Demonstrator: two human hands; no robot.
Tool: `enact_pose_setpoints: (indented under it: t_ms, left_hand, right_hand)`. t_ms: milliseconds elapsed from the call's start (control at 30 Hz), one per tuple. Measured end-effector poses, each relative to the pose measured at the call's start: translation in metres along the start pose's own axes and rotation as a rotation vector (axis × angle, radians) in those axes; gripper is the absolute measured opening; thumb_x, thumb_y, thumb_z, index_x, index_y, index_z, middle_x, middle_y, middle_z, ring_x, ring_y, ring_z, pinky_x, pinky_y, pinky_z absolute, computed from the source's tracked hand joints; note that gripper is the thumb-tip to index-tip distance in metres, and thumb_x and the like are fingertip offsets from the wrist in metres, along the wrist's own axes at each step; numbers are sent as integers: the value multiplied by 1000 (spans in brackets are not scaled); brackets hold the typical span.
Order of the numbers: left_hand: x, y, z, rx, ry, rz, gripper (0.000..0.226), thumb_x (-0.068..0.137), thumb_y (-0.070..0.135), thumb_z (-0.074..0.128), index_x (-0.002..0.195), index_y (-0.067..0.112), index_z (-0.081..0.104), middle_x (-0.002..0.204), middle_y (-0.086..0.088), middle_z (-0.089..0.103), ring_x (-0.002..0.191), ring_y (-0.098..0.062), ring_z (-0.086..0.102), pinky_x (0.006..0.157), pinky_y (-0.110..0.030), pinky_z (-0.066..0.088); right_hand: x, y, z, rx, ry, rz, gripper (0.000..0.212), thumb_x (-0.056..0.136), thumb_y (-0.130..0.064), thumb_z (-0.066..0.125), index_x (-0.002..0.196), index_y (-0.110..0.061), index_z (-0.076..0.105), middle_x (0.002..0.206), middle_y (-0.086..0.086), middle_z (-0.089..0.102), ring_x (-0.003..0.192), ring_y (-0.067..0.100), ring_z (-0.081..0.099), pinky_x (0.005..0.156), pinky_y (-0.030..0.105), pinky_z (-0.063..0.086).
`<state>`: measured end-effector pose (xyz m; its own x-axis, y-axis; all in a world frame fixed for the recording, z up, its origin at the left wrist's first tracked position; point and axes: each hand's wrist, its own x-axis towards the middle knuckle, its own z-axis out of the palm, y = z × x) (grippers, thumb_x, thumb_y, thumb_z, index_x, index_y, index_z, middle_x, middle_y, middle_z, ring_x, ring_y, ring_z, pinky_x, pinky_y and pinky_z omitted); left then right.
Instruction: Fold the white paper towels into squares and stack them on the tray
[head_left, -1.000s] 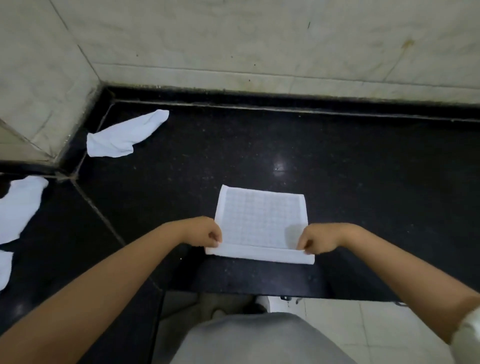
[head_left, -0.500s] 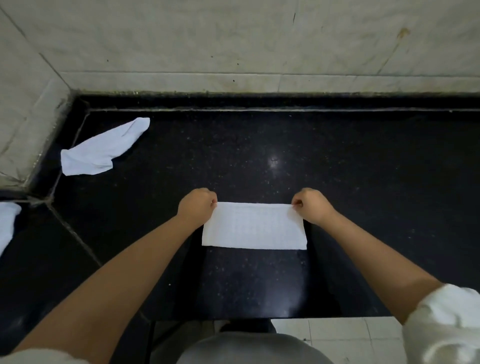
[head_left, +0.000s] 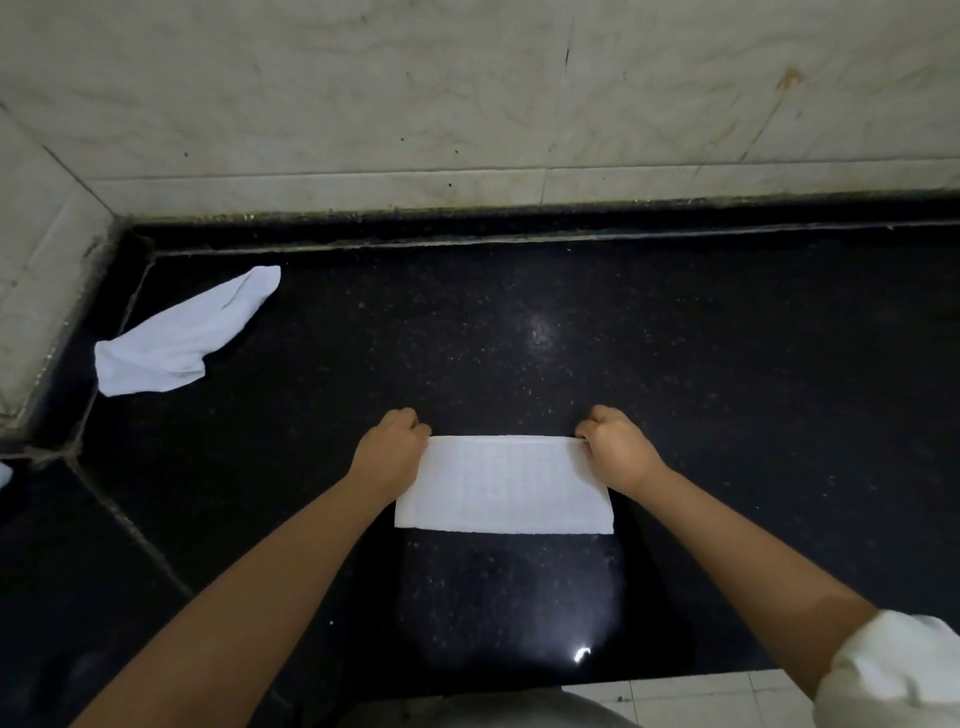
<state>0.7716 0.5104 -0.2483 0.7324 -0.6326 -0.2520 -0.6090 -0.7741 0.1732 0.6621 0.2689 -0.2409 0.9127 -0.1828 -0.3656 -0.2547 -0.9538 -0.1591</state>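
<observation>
While only the head view is on hand, it looks down on a black speckled tabletop set against a pale marble wall. On it, near the front edge and in the middle of the view, lies a white paper towel folded into a flat, wide rectangle with a faint grid embossed on its surface. The left hand is curled at the towel's far left corner, its fingers drawn together and pinching that corner. The right hand mirrors it at the far right corner, its fingers likewise closed tight on the edge of the paper. Both forearms reach in from the bottom of the view, and a white sleeve shows on the right arm at the lower right corner.

Well apart from the folded towel, toward the far left of the tabletop beside the wall corner, a second white paper towel lies crumpled and unfolded. A sliver of another white piece shows at the left edge. Light floor tiles are visible below the front edge. No writing, brand or label can be read anywhere
</observation>
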Motion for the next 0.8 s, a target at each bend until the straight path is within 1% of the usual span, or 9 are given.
enact_pose_setpoints:
  t_ms: [67, 133, 200, 300, 400, 500, 600, 700, 800]
  left_hand:
    - [-2, 0, -2, 43, 38, 53, 19, 61, 6, 84, 74, 5, 70, 77, -9, 62, 69, -22, 62, 49, -22, 47]
    - [-3, 8, -25, 10, 55, -5, 11, 82, 11, 66, 90, 3, 67, 95, -12, 60, 89, -28, 59, 66, -29, 46]
    - [-1, 4, -41, 24, 247, 7, 23, 93, 15, 47, 102, 3, 64, 107, -12, 59, 101, -30, 55, 77, -34, 44]
    - [-6, 2, -73, -44, 456, 197, 26, 79, 12, 48, 79, -1, 71, 77, -17, 68, 66, -31, 65, 55, -33, 55]
    - [-17, 0, -72, 41, 517, 261, 30, 79, 16, 47, 73, 0, 71, 68, -15, 67, 59, -28, 62, 50, -27, 51]
    - [-34, 3, -39, 69, 428, 326, 30, 78, 17, 47, 65, 4, 70, 62, -12, 65, 58, -25, 58, 48, -27, 46]
    - [-57, 8, 7, 84, 283, 403, 32, 73, 20, 44, 55, 10, 68, 56, -4, 63, 47, -22, 59, 41, -21, 46]
    - [-77, 12, 34, 60, 137, 404, 20, 69, 20, 54, 59, 14, 71, 58, 1, 65, 50, -18, 62, 45, -16, 50]
    - [-80, 14, 40, 64, 157, 348, 33, 77, 25, 45, 60, 14, 71, 61, 2, 65, 54, -17, 62, 49, -18, 49]
  right_hand:
    - [-3, 0, -6, -33, 12, -29, 27, 88, 2, 41, 106, 1, 62, 113, 15, 53, 107, 29, 49, 82, 33, 44]
    - [-7, 2, -22, -31, 96, -34, 27, 88, -2, 44, 107, -1, 63, 113, 15, 56, 107, 31, 50, 85, 35, 44]
    - [-10, 4, -45, 19, 299, -66, 22, 83, -3, 51, 96, 0, 68, 101, 20, 64, 98, 37, 57, 81, 38, 47]
    - [-20, 5, -75, 33, 611, -126, 15, 67, -8, 56, 68, -3, 69, 68, 16, 68, 70, 37, 64, 64, 39, 50]
    - [-35, 4, -72, 56, 764, -195, 24, 69, -14, 45, 65, -6, 67, 65, 9, 67, 74, 26, 58, 68, 34, 46]
    - [-55, 9, -30, 97, 744, -192, 25, 67, -14, 42, 62, -8, 66, 65, 8, 65, 78, 18, 45, 70, 30, 36]
    - [-80, 14, 29, 62, 604, -164, 18, 64, -8, 50, 58, -12, 66, 62, 3, 65, 73, 20, 55, 71, 29, 36]
    - [-100, 12, 64, 107, 479, -111, 9, 59, -5, 65, 65, -11, 70, 66, 4, 65, 77, 15, 51, 70, 37, 48]
    - [-103, 7, 61, 136, 472, -59, 23, 73, -20, 52, 67, -11, 71, 69, 3, 65, 79, 14, 53, 67, 42, 51]
